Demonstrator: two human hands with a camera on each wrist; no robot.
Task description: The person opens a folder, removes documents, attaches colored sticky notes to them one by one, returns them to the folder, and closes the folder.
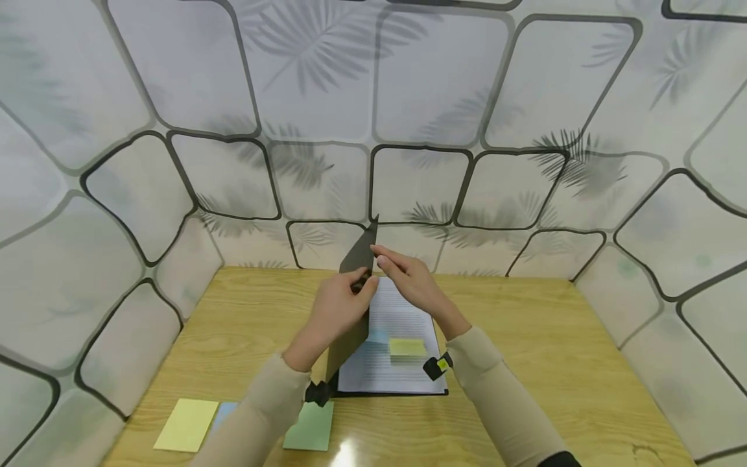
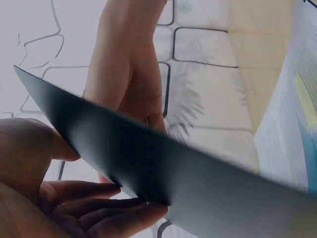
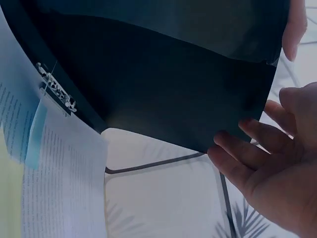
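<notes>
A black clip folder (image 1: 353, 324) stands opened on the table, its cover raised almost upright. My left hand (image 1: 341, 301) grips the free edge of that cover between thumb and fingers. In the left wrist view the dark cover (image 2: 133, 153) runs across beside these fingers. My right hand (image 1: 411, 279) is at the far part of the same edge; in the right wrist view its fairly straight fingers (image 3: 242, 153) touch the cover's inner side. Printed sheets (image 1: 385, 373) lie in the folder under a metal clip (image 3: 57, 89). A yellow sticky note (image 1: 407, 347) and a blue sticky note (image 1: 377, 335) are on the top sheet.
On the wooden table (image 1: 525, 363), a yellow note pad (image 1: 187, 425), a partly hidden blue one (image 1: 224, 412) and a green one (image 1: 310, 427) lie at the front left. Patterned fabric walls (image 1: 327, 181) rise behind and at both sides.
</notes>
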